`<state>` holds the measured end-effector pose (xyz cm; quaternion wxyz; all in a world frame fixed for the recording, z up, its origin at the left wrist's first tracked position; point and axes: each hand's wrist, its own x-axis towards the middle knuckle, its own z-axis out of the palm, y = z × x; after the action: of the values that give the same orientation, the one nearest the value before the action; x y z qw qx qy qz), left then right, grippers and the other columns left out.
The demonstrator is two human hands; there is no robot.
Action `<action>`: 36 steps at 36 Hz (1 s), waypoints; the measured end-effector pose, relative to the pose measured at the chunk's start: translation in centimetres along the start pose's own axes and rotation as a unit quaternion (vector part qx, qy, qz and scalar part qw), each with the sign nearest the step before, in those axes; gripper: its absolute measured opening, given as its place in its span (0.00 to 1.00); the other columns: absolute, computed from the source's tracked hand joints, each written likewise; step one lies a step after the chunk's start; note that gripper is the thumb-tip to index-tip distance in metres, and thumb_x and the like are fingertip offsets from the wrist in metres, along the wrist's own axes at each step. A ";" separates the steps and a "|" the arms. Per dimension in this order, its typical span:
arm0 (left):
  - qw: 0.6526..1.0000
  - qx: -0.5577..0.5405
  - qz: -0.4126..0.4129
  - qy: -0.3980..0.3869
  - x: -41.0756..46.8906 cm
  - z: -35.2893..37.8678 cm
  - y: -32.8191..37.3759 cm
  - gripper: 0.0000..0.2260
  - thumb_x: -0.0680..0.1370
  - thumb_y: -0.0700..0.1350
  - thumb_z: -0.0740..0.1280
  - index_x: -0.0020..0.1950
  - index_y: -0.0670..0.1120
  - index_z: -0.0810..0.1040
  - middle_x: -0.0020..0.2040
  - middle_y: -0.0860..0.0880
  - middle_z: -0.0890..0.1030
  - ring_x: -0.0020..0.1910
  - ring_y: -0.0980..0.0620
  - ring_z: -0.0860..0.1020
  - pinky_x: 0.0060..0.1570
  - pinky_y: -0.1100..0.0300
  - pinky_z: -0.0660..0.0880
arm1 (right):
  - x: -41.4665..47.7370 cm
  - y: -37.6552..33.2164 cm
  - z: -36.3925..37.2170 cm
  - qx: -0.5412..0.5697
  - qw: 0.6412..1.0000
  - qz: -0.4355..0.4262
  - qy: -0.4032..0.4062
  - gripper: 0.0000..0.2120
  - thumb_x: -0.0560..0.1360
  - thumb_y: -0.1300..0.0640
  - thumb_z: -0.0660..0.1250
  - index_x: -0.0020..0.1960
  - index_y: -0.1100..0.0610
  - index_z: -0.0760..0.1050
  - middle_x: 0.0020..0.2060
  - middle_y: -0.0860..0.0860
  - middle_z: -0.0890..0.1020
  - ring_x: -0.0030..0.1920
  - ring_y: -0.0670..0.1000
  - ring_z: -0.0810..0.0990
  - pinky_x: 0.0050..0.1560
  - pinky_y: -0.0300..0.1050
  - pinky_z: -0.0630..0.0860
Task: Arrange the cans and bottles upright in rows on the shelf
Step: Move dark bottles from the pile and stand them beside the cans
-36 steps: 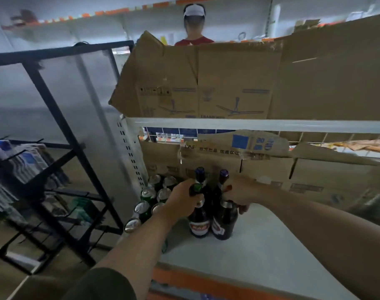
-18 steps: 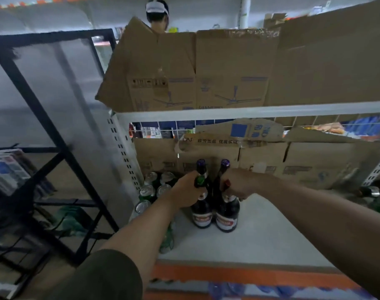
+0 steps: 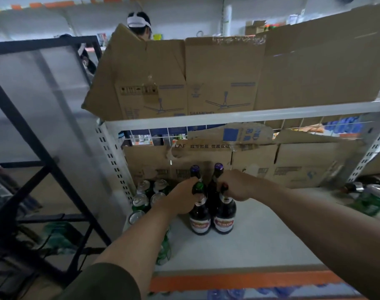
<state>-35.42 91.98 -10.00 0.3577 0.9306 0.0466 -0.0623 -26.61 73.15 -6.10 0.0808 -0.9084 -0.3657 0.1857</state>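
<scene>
Several dark bottles with red labels stand upright in a two-by-two block on the white shelf point(image 3: 260, 241). My left hand point(image 3: 182, 199) grips the neck of the front left bottle point(image 3: 200, 219), whose cap is green. My right hand point(image 3: 239, 185) is closed on the neck of the front right bottle point(image 3: 224, 217). Behind them rise the purple caps of the back left bottle point(image 3: 194, 171) and the back right bottle point(image 3: 218, 167). Green cans point(image 3: 140, 201) stand upright in rows to the left of the bottles, partly hidden by my left forearm.
More cans and a bottle point(image 3: 377, 198) lie at the shelf's far right. Cardboard point(image 3: 293, 167) lines the back of the shelf, and flattened boxes point(image 3: 206, 79) stand on the shelf above. A black metal rack point(image 3: 44, 161) stands to the left. Another person point(image 3: 139, 26) is behind the boxes.
Both hands stay on the necks of the two front bottles. My head has tilted and turned, so the right end of the shelf with its loose cans has come into view.
</scene>
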 end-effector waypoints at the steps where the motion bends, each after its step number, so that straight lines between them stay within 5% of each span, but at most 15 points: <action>1: 1.000 0.000 0.004 0.003 0.0 0.0 -0.1 0.16 0.82 0.47 0.67 0.69 0.46 0.73 0.63 0.47 0.78 0.61 0.45 0.76 0.59 0.54 0.72 | 0.1 0.0 0.1 -0.002 1.000 0.002 0.001 0.17 0.76 0.66 0.64 0.33 0.49 0.71 0.37 0.51 0.77 0.35 0.53 0.75 0.34 0.45 0.69; 5: 1.000 0.020 0.017 0.007 -0.1 -0.2 0.0 0.10 0.81 0.46 0.69 0.59 0.44 0.74 0.53 0.47 0.78 0.51 0.48 0.77 0.50 0.54 0.73 | 0.5 -0.3 0.3 -0.003 1.000 0.000 -0.006 0.16 0.76 0.66 0.63 0.33 0.50 0.71 0.35 0.52 0.76 0.33 0.53 0.71 0.34 0.47 0.68; 12: 0.999 0.030 0.018 -0.013 -0.4 -1.1 0.4 0.11 0.80 0.46 0.70 0.59 0.46 0.74 0.55 0.51 0.78 0.54 0.50 0.76 0.53 0.57 0.71 | 0.6 -0.2 0.1 -0.020 0.999 -0.012 -0.022 0.09 0.77 0.63 0.64 0.40 0.54 0.77 0.39 0.53 0.79 0.37 0.58 0.77 0.38 0.55 0.74; 17: 1.000 0.008 0.015 -0.016 -0.8 -1.2 0.8 0.13 0.81 0.46 0.70 0.63 0.45 0.74 0.59 0.49 0.80 0.56 0.50 0.78 0.58 0.53 0.74 | 0.3 0.0 0.2 -0.028 0.999 -0.025 -0.017 0.14 0.78 0.59 0.66 0.39 0.44 0.70 0.39 0.45 0.74 0.42 0.52 0.76 0.39 0.45 0.72; 22: 1.000 -0.007 0.025 -0.013 -1.0 -1.1 0.7 0.09 0.81 0.45 0.69 0.59 0.45 0.74 0.55 0.49 0.80 0.54 0.50 0.78 0.55 0.54 0.76 | -0.1 -0.4 0.2 -0.037 0.999 -0.024 -0.019 0.06 0.79 0.61 0.65 0.54 0.55 0.77 0.51 0.54 0.80 0.51 0.56 0.79 0.51 0.52 0.78; 28: 0.999 0.025 -0.008 -0.026 -0.9 -1.4 1.2 0.10 0.80 0.46 0.70 0.57 0.45 0.73 0.52 0.48 0.79 0.52 0.47 0.78 0.54 0.50 0.76 | -1.1 -0.9 -0.3 -0.023 0.999 -0.013 -0.033 0.06 0.79 0.60 0.65 0.55 0.55 0.77 0.50 0.53 0.80 0.52 0.58 0.79 0.48 0.50 0.77; 32: 0.995 0.056 -0.045 -0.076 -1.1 -3.5 3.5 0.25 0.76 0.54 0.74 0.67 0.49 0.69 0.61 0.53 0.75 0.59 0.49 0.76 0.60 0.50 0.76 | -3.3 -0.9 -1.6 0.027 0.998 0.006 -0.048 0.24 0.77 0.53 0.71 0.71 0.46 0.69 0.59 0.52 0.80 0.54 0.56 0.81 0.47 0.49 0.80; 36: 0.998 0.061 -0.006 -0.017 -0.6 -5.8 8.5 0.29 0.78 0.62 0.68 0.74 0.55 0.64 0.62 0.53 0.70 0.61 0.51 0.73 0.58 0.54 0.71 | -6.5 0.5 -3.5 0.101 0.990 0.091 -0.048 0.38 0.75 0.49 0.74 0.79 0.43 0.57 0.62 0.58 0.79 0.44 0.55 0.85 0.38 0.47 0.84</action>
<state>-34.38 89.59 -0.05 0.3007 0.9492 0.0418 -0.0832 -29.27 68.22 -1.23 0.1367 -0.9152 -0.2641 0.2719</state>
